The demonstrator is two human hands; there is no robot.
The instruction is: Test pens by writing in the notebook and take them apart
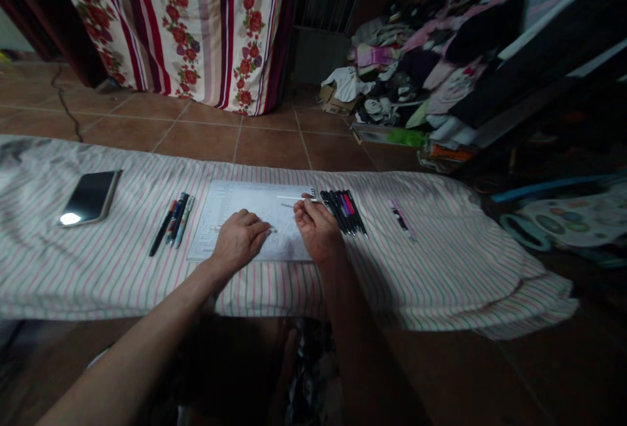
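White printed sheet point(249, 220) lies on a striped cloth point(421, 269). The left hand point(239, 240) rests on it, closed over a thin white pen point(268, 229); the right hand point(318, 230) pinches a second white pen point(294, 198). Dark pens point(343, 212) lie just beside the right hand, with more pens point(174, 222) and a smartphone point(89, 197) further left.

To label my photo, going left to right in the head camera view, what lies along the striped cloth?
A smartphone, three pens, a printed paper sheet, a bundle of pens, a slim pen-like item.
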